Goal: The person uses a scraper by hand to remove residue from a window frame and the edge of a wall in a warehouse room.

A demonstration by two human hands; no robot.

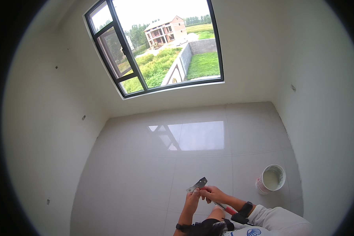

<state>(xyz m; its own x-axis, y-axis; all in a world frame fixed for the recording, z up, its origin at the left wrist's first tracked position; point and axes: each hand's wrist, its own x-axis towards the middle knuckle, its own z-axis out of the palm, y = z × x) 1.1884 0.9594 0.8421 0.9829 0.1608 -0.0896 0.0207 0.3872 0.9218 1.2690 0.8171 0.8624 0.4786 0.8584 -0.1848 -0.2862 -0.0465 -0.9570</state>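
Observation:
A flat metal tool head (197,185), seemingly a scraper blade, sits between my two hands at the lower middle of the head view. My left hand (192,197) grips its lower side, thumb near the metal. My right hand (213,194) closes around the red part just behind the head. A handle with a red section (229,210) runs from there down to the right, under my right forearm. My fingers partly hide the joint between blade and handle.
A white bucket (263,184) holding pale liquid stands on the tiled floor (129,177) to the right, near the right wall (321,141). Ahead is a dark-framed window (141,85), its left sash open. Small wall boxes (83,117) dot the walls.

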